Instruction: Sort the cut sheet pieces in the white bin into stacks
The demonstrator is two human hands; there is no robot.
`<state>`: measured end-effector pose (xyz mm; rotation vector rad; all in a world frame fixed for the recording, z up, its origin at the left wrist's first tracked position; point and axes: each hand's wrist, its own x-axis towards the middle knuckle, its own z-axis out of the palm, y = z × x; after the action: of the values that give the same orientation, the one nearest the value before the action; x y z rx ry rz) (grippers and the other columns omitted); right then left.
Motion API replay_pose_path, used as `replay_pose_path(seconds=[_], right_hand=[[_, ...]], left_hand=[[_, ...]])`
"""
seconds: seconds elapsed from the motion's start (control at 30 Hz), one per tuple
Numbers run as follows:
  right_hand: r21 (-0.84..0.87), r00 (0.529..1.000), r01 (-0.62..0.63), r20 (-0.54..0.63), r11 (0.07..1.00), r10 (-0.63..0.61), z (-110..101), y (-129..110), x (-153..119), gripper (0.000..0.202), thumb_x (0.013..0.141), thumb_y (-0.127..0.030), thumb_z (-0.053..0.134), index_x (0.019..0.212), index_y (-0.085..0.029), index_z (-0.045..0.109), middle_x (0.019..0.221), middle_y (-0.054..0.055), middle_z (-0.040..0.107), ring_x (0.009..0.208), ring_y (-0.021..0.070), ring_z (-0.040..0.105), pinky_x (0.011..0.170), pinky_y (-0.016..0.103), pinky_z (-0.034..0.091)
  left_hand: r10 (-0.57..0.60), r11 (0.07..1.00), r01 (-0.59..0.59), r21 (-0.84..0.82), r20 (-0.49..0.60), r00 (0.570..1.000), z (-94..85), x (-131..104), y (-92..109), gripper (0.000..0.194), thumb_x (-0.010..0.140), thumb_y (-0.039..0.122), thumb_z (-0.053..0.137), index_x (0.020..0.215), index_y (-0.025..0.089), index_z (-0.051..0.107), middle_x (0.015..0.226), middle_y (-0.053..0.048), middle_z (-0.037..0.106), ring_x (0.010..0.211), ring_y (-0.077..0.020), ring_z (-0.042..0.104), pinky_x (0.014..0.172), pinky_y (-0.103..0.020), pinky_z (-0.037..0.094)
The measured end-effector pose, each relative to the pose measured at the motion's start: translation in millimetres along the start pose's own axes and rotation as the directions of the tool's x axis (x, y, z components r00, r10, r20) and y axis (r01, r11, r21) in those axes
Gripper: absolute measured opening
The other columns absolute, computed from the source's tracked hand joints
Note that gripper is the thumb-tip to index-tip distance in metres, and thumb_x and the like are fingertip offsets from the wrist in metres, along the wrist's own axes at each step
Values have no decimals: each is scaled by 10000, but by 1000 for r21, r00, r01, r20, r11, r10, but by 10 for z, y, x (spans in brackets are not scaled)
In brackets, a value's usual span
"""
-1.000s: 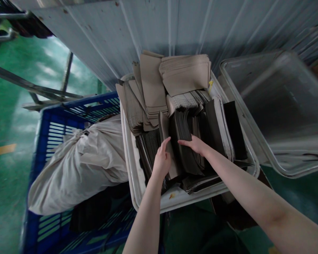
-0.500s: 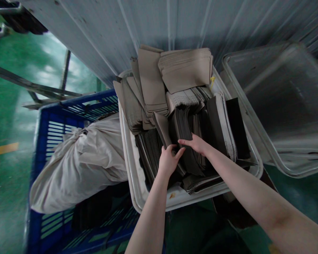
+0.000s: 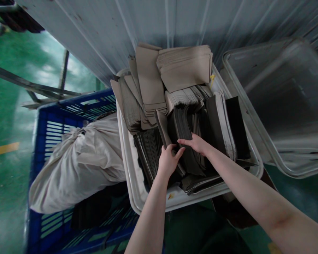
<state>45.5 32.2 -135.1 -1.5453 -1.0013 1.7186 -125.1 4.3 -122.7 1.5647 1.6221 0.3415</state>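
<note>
Both my hands reach into a white plastic tub [image 3: 180, 205] packed with thin flat pieces, grey-brown and dark, their material unclear. My left hand [image 3: 169, 160] is closed around a few upright grey-brown pieces [image 3: 162, 124], its thumb pointing right. Just beside it, my right hand [image 3: 195, 144] grips a stack of dark pieces [image 3: 182, 121], thumb on the left; its other fingers are mostly hidden. Left of my left hand stands a tight row of dark pieces [image 3: 149, 151]. Grey-brown stacks [image 3: 149, 77] lie at the tub's back, and another pale stack [image 3: 225, 123] stands at the right.
To the left, a blue slatted crate [image 3: 33, 169] holds a tied whitish cloth sack [image 3: 82, 165]. A translucent, greyish bin [image 3: 278, 106] adjoins the tub on the right. Behind runs a ribbed metal wall [image 3: 159, 21]. Metal bars [image 3: 23, 83] stand over the green floor at upper left.
The grey-brown pieces at my left hand have tilted slightly right and show more edge-on. My hands stay in nearly the same places; the view has shifted a little.
</note>
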Motion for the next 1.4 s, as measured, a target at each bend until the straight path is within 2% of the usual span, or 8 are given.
replay_pose_path(seconds=[0.27,0.47,0.67,0.83,1.07,1.4], right_hand=[[24,999,0,33,1000,-1,-16,-26,-21,547,676,-519,718,1081,-180,574,1025,71,679,936,220,632,855,371,500],[3,1000,18,17,1000,-18,-8,-7,-10,532,680,-522,713,1072,-187,584,1021,64,680,946,218,627,879,375,485],[-4,1000,23,16,1000,-23,-12,40,19,545,675,-521,716,1076,-178,578,1015,71,676,940,222,628,868,383,488],[-10,1000,24,18,1000,-24,-18,40,17,557,681,-525,712,1093,-180,568,1032,73,671,941,219,626,866,388,491],[48,1000,-13,26,999,12,-9,0,-3,542,677,-498,726,1088,-183,565,992,65,684,879,208,643,826,372,517],[77,999,-32,41,997,29,-27,5,13,508,666,-459,747,1052,-183,568,979,65,685,873,218,648,797,376,532]], left_hand=[[49,999,-49,-19,18,999,-34,1,-26,473,789,599,489,1054,227,612,1023,-84,621,1141,-253,489,962,-386,390],[22,999,-21,-24,16,1000,-41,5,-18,496,777,604,501,1063,215,614,1051,-95,588,1023,-220,543,890,-343,444],[-2,999,2,-38,-15,1000,-28,13,12,511,753,611,528,1051,208,622,1036,-93,572,1048,-229,531,927,-353,423],[-34,999,34,-43,-12,999,-27,20,17,437,767,542,543,1025,200,630,1007,-90,566,1015,-227,542,892,-347,445],[7,999,-7,-49,-4,1000,-53,6,-33,370,805,487,507,1013,206,628,991,-81,579,1024,-218,527,900,-342,437],[-5,999,5,-33,9,1000,-33,18,-25,370,808,479,499,1025,204,619,1043,-82,571,946,-202,551,884,-338,441]])
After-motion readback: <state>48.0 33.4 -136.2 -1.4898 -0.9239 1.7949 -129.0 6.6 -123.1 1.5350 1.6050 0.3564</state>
